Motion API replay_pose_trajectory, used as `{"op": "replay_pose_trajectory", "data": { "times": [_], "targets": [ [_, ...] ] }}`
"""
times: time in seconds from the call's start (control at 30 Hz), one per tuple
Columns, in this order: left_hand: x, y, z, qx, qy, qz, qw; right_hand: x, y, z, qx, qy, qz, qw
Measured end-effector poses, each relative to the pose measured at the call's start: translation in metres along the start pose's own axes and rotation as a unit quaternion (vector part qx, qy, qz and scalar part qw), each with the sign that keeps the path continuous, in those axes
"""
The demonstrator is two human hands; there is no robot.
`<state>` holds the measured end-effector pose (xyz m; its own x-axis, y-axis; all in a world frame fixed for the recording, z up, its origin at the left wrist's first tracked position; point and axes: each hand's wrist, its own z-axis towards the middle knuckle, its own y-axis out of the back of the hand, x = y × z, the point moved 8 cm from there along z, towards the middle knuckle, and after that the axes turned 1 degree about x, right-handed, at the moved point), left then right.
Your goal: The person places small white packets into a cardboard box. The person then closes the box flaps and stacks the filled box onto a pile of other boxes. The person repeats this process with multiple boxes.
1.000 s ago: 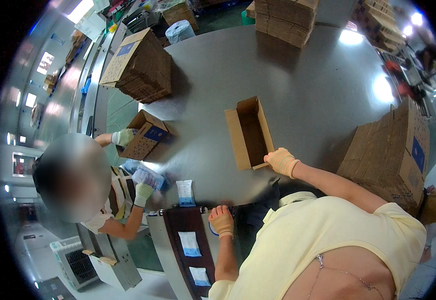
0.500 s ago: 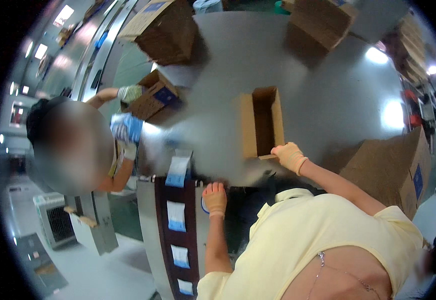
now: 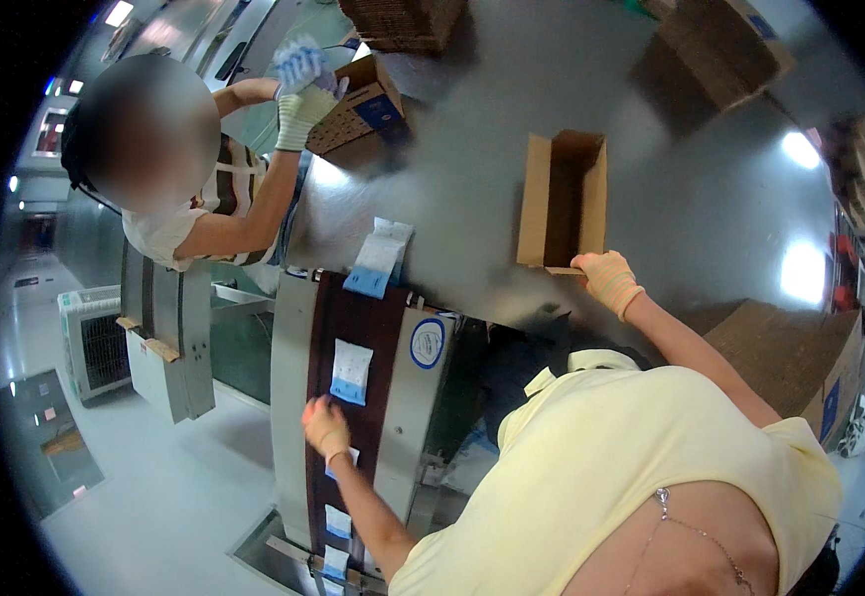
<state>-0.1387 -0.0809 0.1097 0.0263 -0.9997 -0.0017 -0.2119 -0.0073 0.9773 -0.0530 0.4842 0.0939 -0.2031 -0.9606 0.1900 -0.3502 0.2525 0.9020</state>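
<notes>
My right hand [image 3: 606, 281], in an orange glove, grips the near edge of an open, empty cardboard box [image 3: 564, 199] standing on the grey table [image 3: 691, 199]. My left hand [image 3: 325, 427], gloved too, is curled over a white-and-blue packet [image 3: 345, 459] on the dark conveyor belt [image 3: 353, 328]. Another packet [image 3: 350, 370] lies further up the belt. One more packet [image 3: 381, 256] hangs over the belt's far end onto the table.
A co-worker at upper left holds a bunch of packets [image 3: 298, 65] in gloved hands beside a small open box [image 3: 363, 109]. Large cardboard boxes stand at right [image 3: 790, 358] and at the top [image 3: 720, 50]. A white grilled unit [image 3: 95, 338] sits on the floor at left.
My left hand has drawn back from the belt's far end to a packet lower on the belt. The co-worker has lifted packets up toward the small box. My right hand stays on the box.
</notes>
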Motion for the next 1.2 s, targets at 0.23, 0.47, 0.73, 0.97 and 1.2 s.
{"op": "replay_pose_trajectory", "data": {
  "times": [0.23, 0.47, 0.73, 0.97, 1.2],
  "targets": [
    [0.142, -0.073, -0.049, 0.230, 0.201, -0.017, 0.952, 0.008, 0.003, 0.000, 0.004, 0.018, -0.001, 1.000],
    [0.021, -0.049, 0.076, 0.185, -0.017, -0.291, 0.938, 0.003, 0.008, -0.001, 0.043, 0.002, -0.008, 0.999],
    [-0.206, -0.005, 0.218, 0.206, -0.096, -0.321, 0.919, 0.005, -0.004, 0.004, 0.047, 0.008, -0.048, 0.998],
    [-0.291, -0.080, 0.222, 0.421, -0.117, -0.405, 0.803, 0.008, -0.002, -0.001, 0.042, 0.029, -0.064, 0.997],
    [-0.460, -0.065, 0.093, -0.096, -0.449, 0.162, 0.874, 0.014, 0.006, -0.003, 0.020, 0.053, -0.082, 0.995]
  ]
}}
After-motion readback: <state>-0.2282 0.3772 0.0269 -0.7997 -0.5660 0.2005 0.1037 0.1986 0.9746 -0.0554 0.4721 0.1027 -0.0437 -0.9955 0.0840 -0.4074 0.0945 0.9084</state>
